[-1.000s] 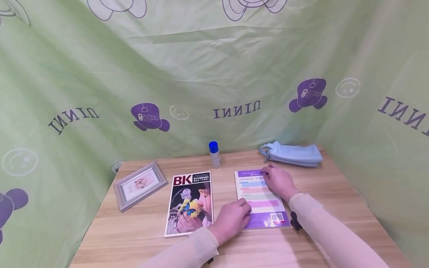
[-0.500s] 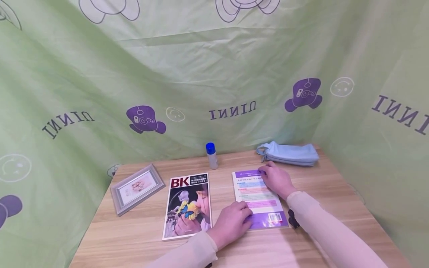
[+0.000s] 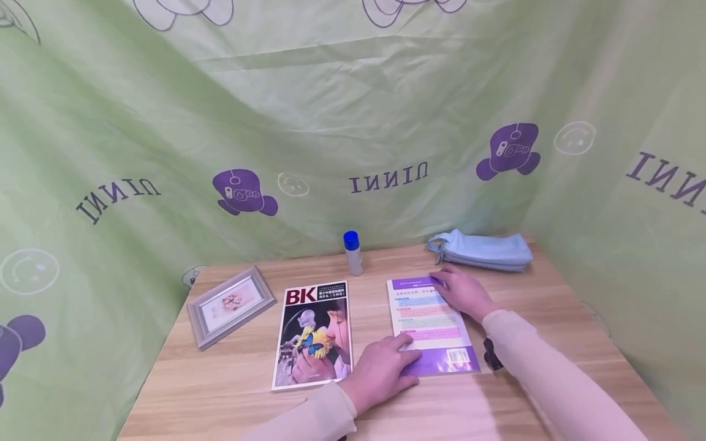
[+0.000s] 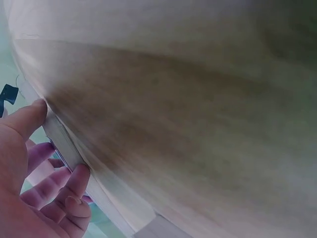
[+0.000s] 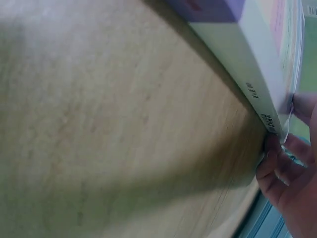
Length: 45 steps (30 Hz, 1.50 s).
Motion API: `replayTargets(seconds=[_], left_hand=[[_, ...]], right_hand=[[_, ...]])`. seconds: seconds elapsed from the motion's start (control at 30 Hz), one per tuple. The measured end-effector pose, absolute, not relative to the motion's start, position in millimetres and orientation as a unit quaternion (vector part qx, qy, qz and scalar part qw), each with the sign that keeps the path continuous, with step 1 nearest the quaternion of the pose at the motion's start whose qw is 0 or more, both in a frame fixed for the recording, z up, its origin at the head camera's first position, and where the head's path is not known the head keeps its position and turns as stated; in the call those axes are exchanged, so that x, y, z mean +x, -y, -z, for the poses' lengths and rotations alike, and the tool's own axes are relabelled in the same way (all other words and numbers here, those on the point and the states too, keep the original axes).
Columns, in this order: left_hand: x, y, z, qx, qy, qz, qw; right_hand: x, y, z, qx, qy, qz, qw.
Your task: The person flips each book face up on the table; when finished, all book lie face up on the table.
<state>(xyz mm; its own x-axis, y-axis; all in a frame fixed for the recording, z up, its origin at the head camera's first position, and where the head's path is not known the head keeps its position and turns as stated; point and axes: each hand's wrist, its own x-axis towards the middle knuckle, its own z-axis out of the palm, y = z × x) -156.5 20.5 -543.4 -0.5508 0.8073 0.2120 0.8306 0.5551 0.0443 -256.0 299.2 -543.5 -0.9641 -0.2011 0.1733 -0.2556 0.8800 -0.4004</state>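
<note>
A paperback book (image 3: 427, 321) with a white and purple back cover lies flat on the table. My left hand (image 3: 380, 370) is at its near left corner, fingers spread; in the left wrist view, thumb and fingers (image 4: 79, 176) touch the book's edge (image 4: 67, 146). At the far right corner, my right hand (image 3: 466, 291) pinches the book. The right wrist view shows one finger (image 5: 303, 106) over the cover and others curled low beside the spine (image 5: 247, 74). Just left of my left hand lies a BK magazine (image 3: 314, 337), face up.
At the back stands a small bottle (image 3: 353, 254) with a blue cap. A light blue pencil case (image 3: 482, 251) lies at the back right. On the left lies a grey picture frame (image 3: 231, 306). Behind the wooden table (image 3: 182, 392) hangs a green printed curtain (image 3: 309, 122).
My left hand's fingers have spread apart at the book's near corner. The right hand stays at the far corner. The book and other objects show no clear movement; the head view shifts slightly.
</note>
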Motion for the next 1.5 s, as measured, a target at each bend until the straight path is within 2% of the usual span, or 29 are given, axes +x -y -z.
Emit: replayTargets(seconds=[0.3,1.0,1.5], left_hand=[[-150,-21,543,-0.473,0.873,0.059,0.101],[-150,-27,546,-0.551,0.794,-0.104,0.236],[-147,-32,544,-0.561,0.772,-0.178,0.242]], right_hand=[[-253,-310,546,0.169,0.956,-0.229,0.072],[-255,-318,546,0.192,0.94,-0.278,0.04],[-252,-324,543,0.206,0.938,-0.281,0.003]])
